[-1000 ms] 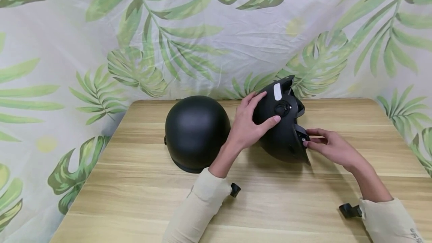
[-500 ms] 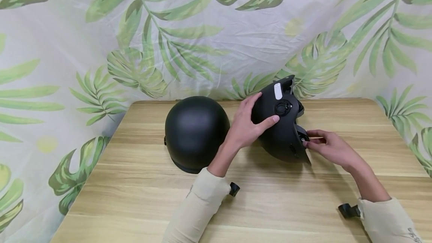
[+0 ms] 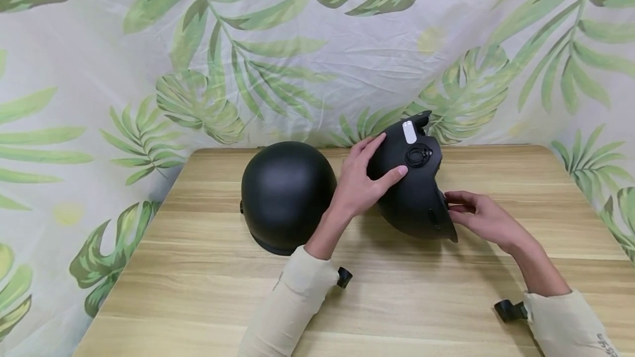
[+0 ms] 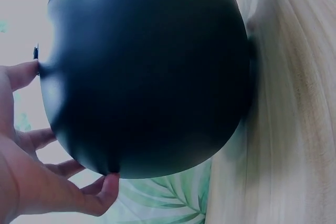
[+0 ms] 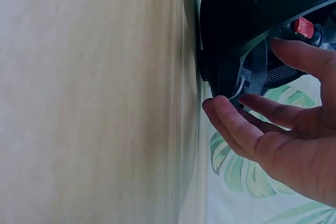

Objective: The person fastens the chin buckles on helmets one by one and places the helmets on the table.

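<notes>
A matte black helmet (image 3: 409, 203) lies tipped on its side on the table, its opening facing right. On its upper side are a white oblong patch (image 3: 409, 132) and a round black dial (image 3: 418, 155). My left hand (image 3: 358, 189) grips the shell, thumb near the dial and fingers over the top; the left wrist view shows the fingertips against the smooth shell (image 4: 152, 77). At the opening, my right hand (image 3: 488, 219) holds the rim between thumb and fingers. Inside, the right wrist view shows a black strap (image 5: 257, 69) and a red buckle part (image 5: 303, 27) by the thumb.
Left of my left hand, a second black helmet (image 3: 288, 194) sits dome up on the wooden table (image 3: 198, 291). A leaf-print cloth (image 3: 278, 32) hangs behind the table's back edge. Small black mounts (image 3: 510, 310) stick out from both sleeves.
The helmet has turned slightly, so its dial side faces me more and less of its inside shows. Both hands stay on it, the right fingers now partly behind the rim.
</notes>
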`<state>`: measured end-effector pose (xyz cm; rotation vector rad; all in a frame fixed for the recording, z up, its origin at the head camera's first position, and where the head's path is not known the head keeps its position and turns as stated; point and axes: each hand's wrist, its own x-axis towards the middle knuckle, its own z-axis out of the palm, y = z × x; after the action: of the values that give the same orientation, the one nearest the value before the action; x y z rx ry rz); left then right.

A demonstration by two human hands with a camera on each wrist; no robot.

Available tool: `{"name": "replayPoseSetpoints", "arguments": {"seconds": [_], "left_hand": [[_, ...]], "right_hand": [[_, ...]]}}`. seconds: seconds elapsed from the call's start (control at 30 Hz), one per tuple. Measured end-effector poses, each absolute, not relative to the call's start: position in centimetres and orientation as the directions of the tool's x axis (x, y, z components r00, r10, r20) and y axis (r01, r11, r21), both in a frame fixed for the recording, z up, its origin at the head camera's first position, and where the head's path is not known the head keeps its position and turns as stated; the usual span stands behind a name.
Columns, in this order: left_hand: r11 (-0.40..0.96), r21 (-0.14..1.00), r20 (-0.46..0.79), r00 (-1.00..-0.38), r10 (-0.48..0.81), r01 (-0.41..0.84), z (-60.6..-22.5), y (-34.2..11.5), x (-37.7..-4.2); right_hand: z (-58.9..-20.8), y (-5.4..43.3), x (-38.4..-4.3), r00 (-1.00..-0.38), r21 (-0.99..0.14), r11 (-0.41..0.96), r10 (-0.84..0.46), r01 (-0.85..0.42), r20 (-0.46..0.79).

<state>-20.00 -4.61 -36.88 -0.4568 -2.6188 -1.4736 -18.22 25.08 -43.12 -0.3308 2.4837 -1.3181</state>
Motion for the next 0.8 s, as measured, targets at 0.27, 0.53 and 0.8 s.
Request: {"name": "replayPoseSetpoints", "arguments": {"seconds": [0.27, 0.53, 0.8], "left_hand": [[0.425, 0.855, 0.221, -0.95, 0.221, 0.298, -37.6, -4.8, -20.5], [0.421, 0.85, 0.233, -0.943, 0.238, 0.317, -37.7, -4.8, -20.6], [0.412, 0.856, 0.226, -0.943, 0.243, 0.311, -37.6, -5.0, -20.6]], "right_hand": [[-42.2, 25.5, -18.1, -0.924, -0.805, 0.59, -0.337, -0.057, -0.182], [-39.3, 25.8, -17.5, -0.969, -0.743, 0.656, -0.246, -0.136, -0.04], [-35.6, 24.5, -16.4, -0.964, -0.763, 0.59, -0.182, -0.264, 0.194]]}}
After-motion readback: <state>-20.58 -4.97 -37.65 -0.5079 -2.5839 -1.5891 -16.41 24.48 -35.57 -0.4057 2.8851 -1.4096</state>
